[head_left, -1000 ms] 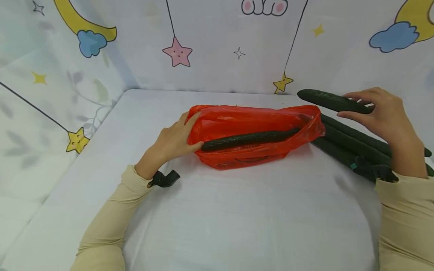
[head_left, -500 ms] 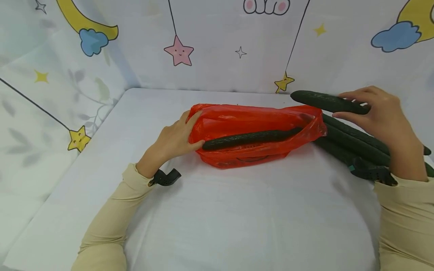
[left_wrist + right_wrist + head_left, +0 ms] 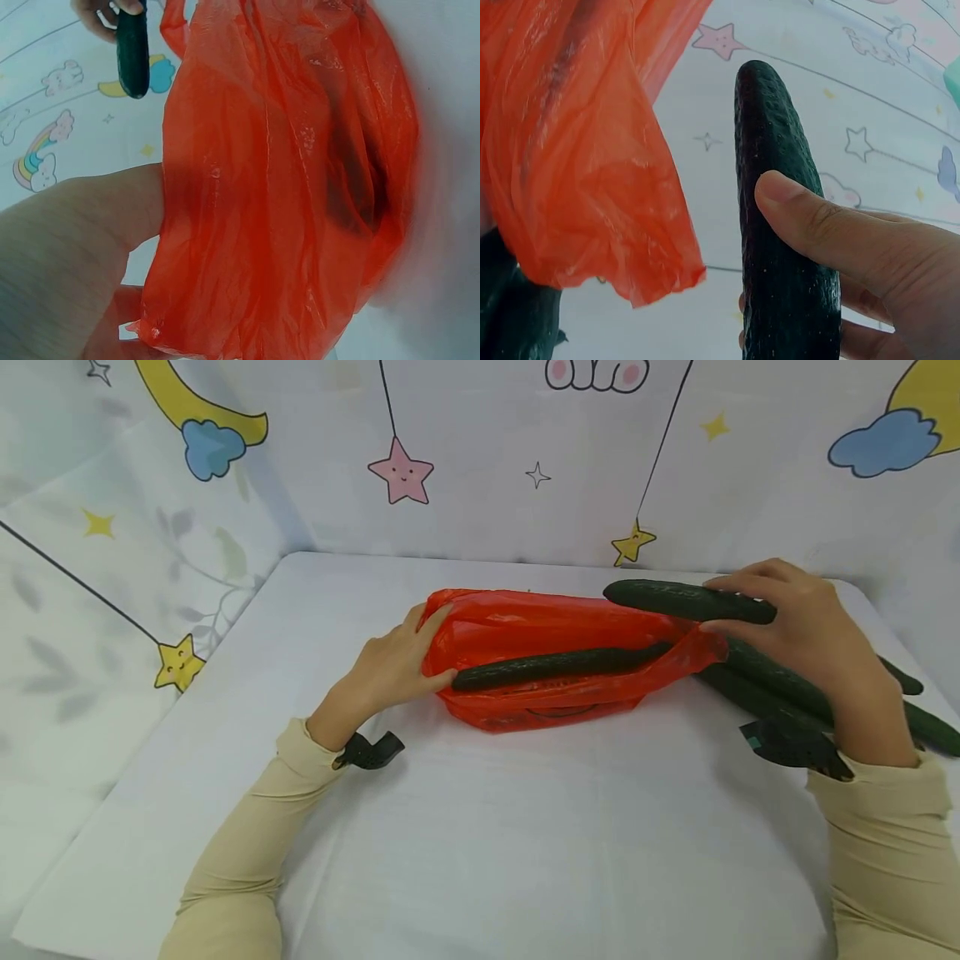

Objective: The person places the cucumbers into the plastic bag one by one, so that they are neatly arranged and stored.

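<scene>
A red plastic bag (image 3: 555, 618) lies with its mouth spread wide, and one dark green cucumber (image 3: 555, 668) rests inside along the near side. My left hand (image 3: 390, 664) grips the bag's left end, thumb at the rim by that cucumber's tip. In the left wrist view the bag's thin wall (image 3: 255, 187) fills the middle, the thumb against it. My right hand (image 3: 787, 618) pinches a second cucumber (image 3: 675, 600) by its right part, raised over the bag's right end. The right wrist view shows the thumb laid across this held cucumber (image 3: 780, 150), beside the bag's edge (image 3: 630, 247).
Several more cucumbers (image 3: 780, 681) lie together on the white table (image 3: 525, 843) right of the bag, partly under the right forearm. A cloth wall (image 3: 487, 510) with printed stars and moons stands behind the table.
The right hand has carried its cucumber leftward and slightly down, from above the pile to over the bag's right end. The left hand stays at the bag's left end.
</scene>
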`<state>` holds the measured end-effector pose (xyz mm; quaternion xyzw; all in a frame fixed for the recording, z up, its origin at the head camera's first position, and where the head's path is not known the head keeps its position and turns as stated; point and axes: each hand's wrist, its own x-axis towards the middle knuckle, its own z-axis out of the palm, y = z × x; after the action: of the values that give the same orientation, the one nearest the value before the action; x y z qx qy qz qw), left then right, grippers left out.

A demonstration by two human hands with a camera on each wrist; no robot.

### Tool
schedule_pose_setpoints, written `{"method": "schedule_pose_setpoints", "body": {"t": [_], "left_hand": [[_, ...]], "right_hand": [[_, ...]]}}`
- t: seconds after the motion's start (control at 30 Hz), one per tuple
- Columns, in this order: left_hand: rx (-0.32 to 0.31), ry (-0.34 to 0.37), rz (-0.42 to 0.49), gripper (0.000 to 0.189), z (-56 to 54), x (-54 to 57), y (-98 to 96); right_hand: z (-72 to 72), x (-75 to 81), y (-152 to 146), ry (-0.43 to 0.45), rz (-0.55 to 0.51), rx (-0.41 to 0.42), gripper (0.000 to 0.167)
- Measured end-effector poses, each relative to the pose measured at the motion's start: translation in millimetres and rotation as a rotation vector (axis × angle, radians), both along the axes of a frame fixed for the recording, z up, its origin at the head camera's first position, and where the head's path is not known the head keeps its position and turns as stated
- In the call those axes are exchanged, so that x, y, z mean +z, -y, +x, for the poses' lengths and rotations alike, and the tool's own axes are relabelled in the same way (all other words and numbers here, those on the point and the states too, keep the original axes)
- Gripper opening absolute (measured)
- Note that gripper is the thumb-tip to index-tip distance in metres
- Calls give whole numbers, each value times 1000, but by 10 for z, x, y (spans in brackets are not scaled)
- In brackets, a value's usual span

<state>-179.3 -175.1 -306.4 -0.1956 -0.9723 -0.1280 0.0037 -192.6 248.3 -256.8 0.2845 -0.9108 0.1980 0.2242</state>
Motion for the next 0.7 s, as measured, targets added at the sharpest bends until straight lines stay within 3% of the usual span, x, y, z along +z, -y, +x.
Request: {"method": "schedule_pose_setpoints", "body": {"t": [0.7], "left_hand": [[2, -14, -10, 85, -3, 4, -24]], "right_hand": [[-28, -32, 351, 110, 62, 59, 49]]}}
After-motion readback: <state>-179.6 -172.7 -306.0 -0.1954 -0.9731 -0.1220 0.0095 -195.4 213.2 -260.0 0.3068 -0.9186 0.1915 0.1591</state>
